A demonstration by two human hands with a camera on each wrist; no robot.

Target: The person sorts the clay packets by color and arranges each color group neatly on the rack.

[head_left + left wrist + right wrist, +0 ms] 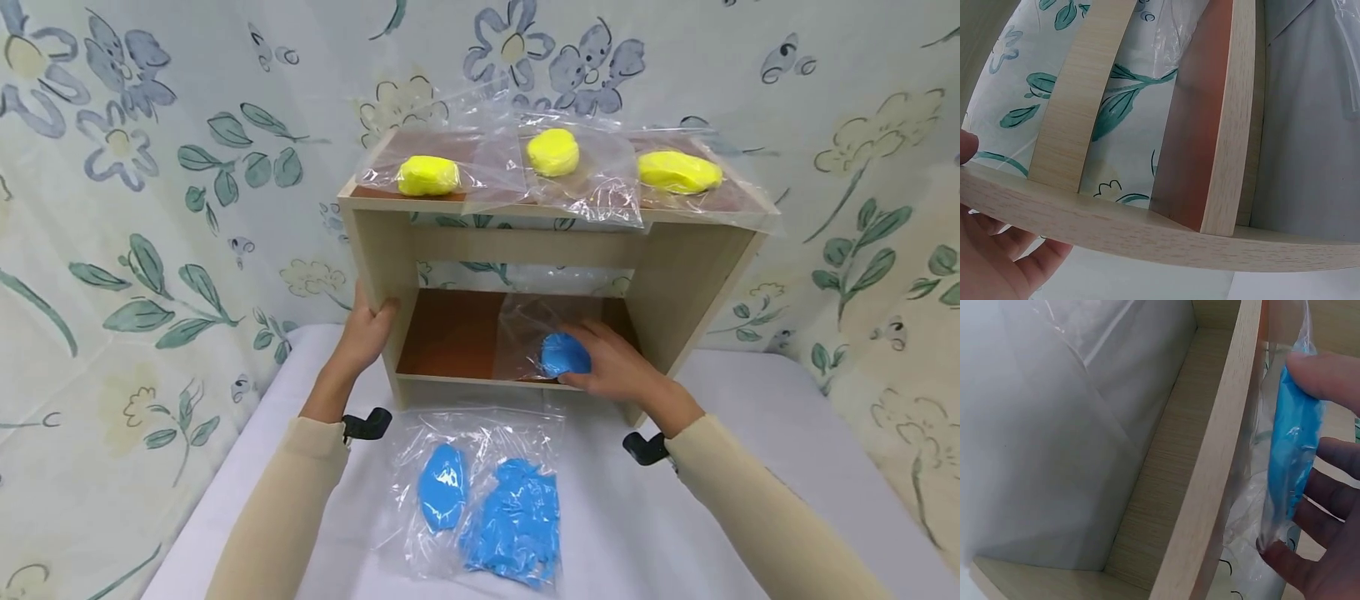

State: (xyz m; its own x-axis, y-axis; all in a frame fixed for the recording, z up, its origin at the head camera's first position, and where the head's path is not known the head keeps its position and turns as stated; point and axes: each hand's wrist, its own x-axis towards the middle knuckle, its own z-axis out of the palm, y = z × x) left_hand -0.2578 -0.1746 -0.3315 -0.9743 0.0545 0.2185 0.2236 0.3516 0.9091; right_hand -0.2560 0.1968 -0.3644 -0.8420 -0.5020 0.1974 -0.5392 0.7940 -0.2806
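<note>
Fingers (1335, 495) of the right hand (618, 367) pinch a flattish, round blue lump in clear plastic (564, 355) just behind the front edge of the brown lower shelf (450, 333), right of its middle. The left hand (366, 333) grips the pale wooden left side panel (381, 258). Three clear-bagged yellow lumps (553, 152) already lie across the top board (472, 200); a bagged blue oval (442, 487) and crumpled blue piece (516, 525) seem left, on the white worktop (637, 525).

Beige long sleeves (273, 517), plain cuffs (317, 437), black angled wrist devices (369, 424) with rounded ends; bare hands (615, 365)
</note>
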